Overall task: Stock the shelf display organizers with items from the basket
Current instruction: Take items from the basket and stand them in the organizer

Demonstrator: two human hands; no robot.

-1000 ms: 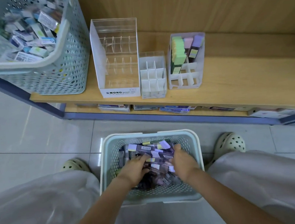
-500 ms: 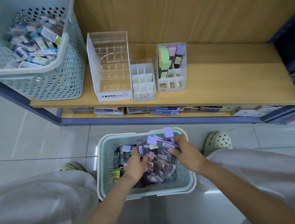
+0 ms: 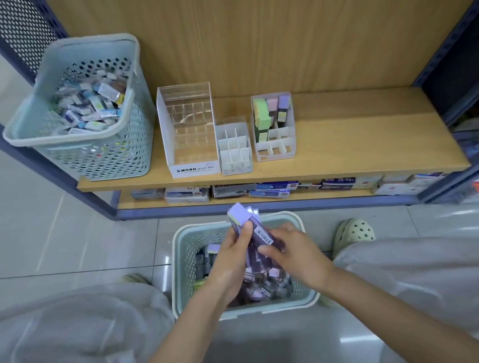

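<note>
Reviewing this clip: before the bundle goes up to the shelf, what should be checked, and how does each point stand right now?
1. Left hand grip on the purple items: ok, fingers curled round the bundle.
2. Right hand steadying them: ok, thumb on the bundle.
3. Free slots in the right organizer: ok, front compartments empty.
4. Items squared up: not ok, top ends staggered.
5. Number of items held: cannot tell.
</note>
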